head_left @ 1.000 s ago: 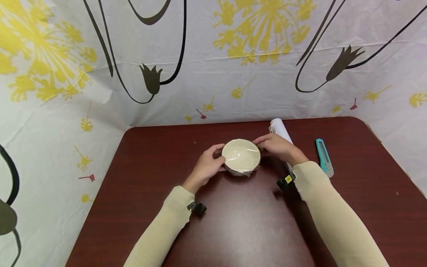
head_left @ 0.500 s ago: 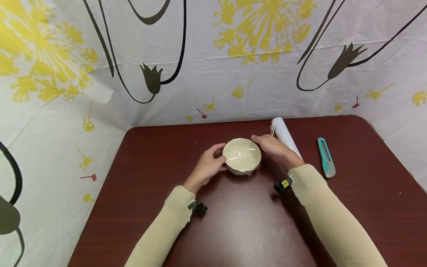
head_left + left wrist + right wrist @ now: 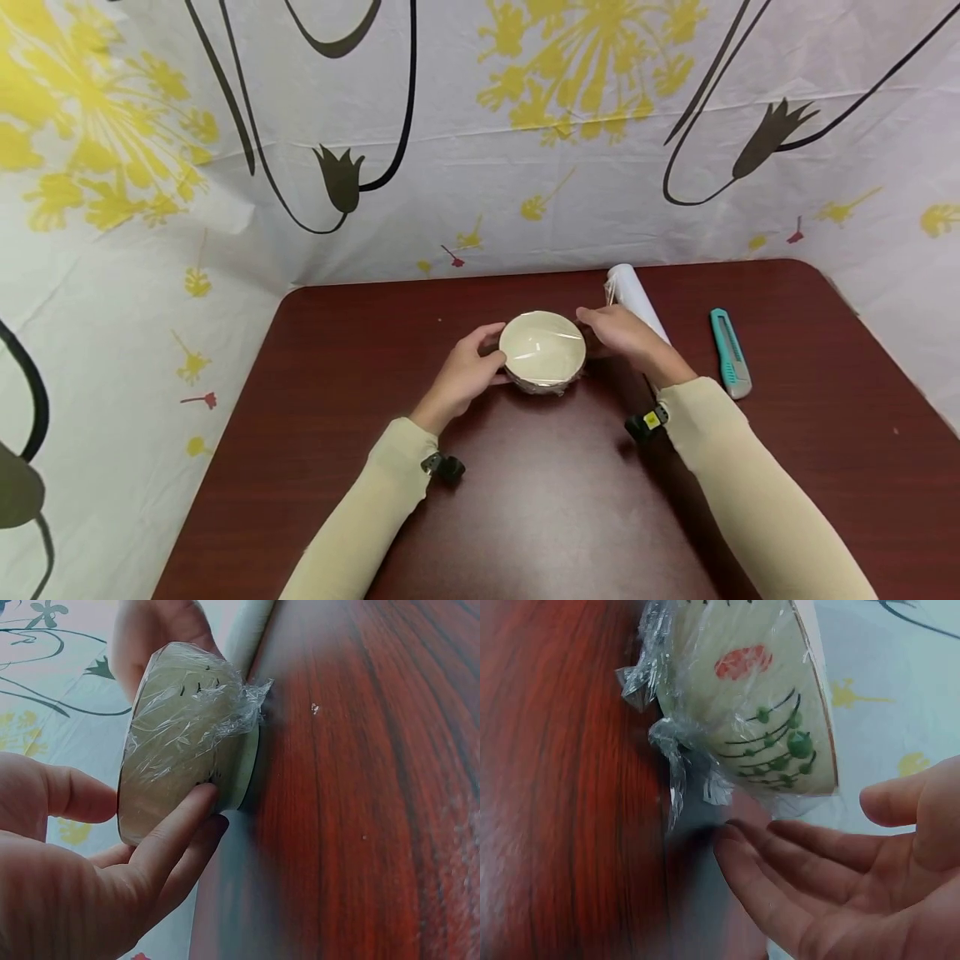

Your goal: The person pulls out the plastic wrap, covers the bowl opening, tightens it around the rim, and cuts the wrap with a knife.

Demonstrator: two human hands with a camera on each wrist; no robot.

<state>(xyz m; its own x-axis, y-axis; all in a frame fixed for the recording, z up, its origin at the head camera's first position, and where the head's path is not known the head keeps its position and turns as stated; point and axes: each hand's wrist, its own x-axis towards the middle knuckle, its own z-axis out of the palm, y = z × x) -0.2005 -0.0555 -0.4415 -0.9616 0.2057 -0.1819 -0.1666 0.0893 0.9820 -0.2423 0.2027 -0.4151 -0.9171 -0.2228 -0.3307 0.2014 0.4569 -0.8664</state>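
A cream bowl [image 3: 542, 352] stands on the table, clear plastic wrap stretched over its mouth and bunched around its side and foot. The right wrist view shows a red mark and green dotted stems painted on the bowl's side [image 3: 765, 712]. My left hand [image 3: 463, 373] holds it from the left, thumb at the rim and fingers against the wrapped wall [image 3: 180, 742]. On the other side, my right hand [image 3: 626, 332] is beside the bowl, fingers extended and thumb apart; in the right wrist view the hand [image 3: 847, 877] is a little clear of the loose wrap.
Behind my right hand lies a white roll of plastic wrap [image 3: 633, 292]. A teal and grey box cutter [image 3: 729, 354] lies farther right on the dark red-brown table [image 3: 555, 517]. A white patterned cloth [image 3: 450, 192] hangs along the table's back edge.
My right hand has drawn its fingers slightly back from the bowl's right side, shifting a little between frames. The left hand and the bowl have stayed in place.
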